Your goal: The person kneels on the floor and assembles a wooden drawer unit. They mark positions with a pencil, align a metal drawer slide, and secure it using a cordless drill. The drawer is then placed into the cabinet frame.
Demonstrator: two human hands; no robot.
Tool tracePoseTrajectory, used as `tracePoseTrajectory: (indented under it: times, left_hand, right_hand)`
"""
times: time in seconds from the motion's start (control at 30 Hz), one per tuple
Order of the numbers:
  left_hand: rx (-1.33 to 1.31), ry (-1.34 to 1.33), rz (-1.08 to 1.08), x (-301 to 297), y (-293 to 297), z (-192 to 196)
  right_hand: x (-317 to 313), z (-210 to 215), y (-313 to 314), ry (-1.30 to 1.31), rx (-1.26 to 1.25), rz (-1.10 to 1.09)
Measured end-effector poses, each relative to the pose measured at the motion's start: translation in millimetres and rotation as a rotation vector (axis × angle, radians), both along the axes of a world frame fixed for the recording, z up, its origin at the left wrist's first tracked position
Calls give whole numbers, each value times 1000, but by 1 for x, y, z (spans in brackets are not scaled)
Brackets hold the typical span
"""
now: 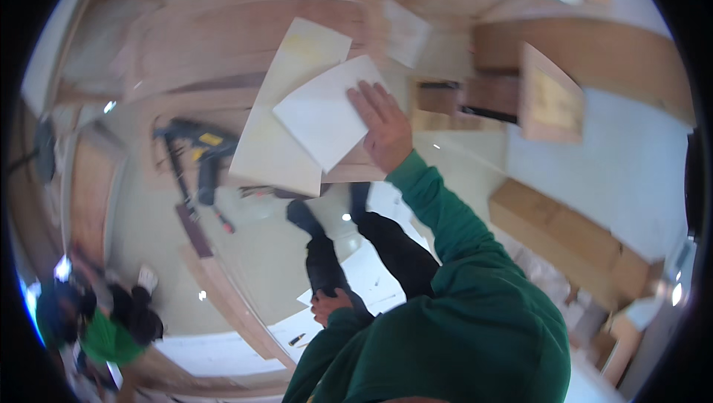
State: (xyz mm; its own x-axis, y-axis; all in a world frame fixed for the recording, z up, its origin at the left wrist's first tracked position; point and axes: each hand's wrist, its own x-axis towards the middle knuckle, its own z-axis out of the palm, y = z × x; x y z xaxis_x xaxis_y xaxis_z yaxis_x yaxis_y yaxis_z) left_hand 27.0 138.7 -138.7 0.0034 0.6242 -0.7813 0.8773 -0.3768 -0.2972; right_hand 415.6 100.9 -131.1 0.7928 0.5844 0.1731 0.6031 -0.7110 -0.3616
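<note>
My right hand (385,122) lies on a white, roughly square sheet (324,115), its fingers stretched flat across the right part. Whether the thumb reaches under the edge I cannot tell. The sheet overlaps a longer pale panel (261,143), which slants over a wooden frame (345,172). My left hand (329,306) rests on my dark-trousered leg near the knee, holding no object that I can see. To the left of the panel, on the woodwork, lies a black and yellow power tool (204,147), shaped like a nail gun.
Long cardboard boxes (553,232) line the right side. Small wooden boxes (438,106) and an upright board (551,95) stand nearer. A wooden strip (230,303) and a small red-tipped tool (223,221) lie on the floor. Another person in green (111,336) is at lower left.
</note>
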Motion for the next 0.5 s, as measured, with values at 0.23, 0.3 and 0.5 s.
tracePoseTrajectory:
  times: [0.23, 0.3, 0.5]
  left_hand:
    - [-17, -4, -69, 8, -7, 1]
    - [-19, -23, -99, 11, -5, -1]
    - [-37, -116, -156, 12, 5, 5]
  right_hand:
    - [-27, 114, -180, -279, -188, -488]
    - [-16, 144, -216, -349, -350, -572]
    - [61, 120, -376, -420, -416, -693]
